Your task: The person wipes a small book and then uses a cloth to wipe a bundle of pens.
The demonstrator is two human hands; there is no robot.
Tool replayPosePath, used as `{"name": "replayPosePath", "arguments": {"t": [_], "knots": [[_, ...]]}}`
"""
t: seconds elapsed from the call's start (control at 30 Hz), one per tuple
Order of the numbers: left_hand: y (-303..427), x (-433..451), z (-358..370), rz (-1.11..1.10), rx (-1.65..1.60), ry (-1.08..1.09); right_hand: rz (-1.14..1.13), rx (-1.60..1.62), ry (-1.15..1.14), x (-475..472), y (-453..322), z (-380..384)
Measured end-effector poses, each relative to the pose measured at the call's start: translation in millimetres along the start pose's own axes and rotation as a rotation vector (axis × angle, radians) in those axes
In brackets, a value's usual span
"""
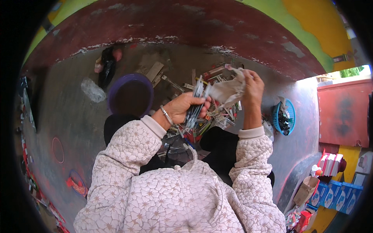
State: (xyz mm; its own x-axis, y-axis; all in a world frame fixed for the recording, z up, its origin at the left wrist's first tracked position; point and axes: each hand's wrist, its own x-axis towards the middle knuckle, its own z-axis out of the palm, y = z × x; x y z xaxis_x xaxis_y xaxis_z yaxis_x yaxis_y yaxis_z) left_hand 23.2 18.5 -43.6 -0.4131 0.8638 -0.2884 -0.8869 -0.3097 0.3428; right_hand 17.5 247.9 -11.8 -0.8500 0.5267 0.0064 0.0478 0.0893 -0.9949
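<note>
My left hand (pixel 189 106), with a bangle at the wrist, grips a bundle of thin, long items (pixel 195 109) that look dark in the middle and pale at the ends; blur hides what they are. My right hand (pixel 253 86) is raised to the right of it and pinches a crumpled, whitish cloth or bag (pixel 228 88). The cloth hangs towards the bundle; whether they touch is unclear. Below both hands, a loose heap of narrow packets and strips (pixel 218 119) is spread over the floor between my knees.
A purple basin (pixel 152 94) stands left of the heap, near a clear plastic bag (pixel 93 89) and a black bag (pixel 107 67). At the right is a blue basket (pixel 293 116) with dark items. Blue boxes (pixel 335 196) stand lower right. A dark red wall (pixel 186 23) rises ahead.
</note>
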Motion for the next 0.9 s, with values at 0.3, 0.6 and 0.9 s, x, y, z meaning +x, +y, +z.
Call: {"name": "replayPosePath", "arguments": {"t": [0.3,0.6,0.9], "knots": [[15,1,-4,0.416,-0.101,0.203,0.411,-0.312,-0.597,-56,-22,36],[18,0,-2,0.332,-0.147,0.123,0.499,-0.206,-0.947,-67,-2,43],[11,4,-9,0.416,0.021,0.293,0.377,-0.415,-0.936,-74,-19,51]]}}
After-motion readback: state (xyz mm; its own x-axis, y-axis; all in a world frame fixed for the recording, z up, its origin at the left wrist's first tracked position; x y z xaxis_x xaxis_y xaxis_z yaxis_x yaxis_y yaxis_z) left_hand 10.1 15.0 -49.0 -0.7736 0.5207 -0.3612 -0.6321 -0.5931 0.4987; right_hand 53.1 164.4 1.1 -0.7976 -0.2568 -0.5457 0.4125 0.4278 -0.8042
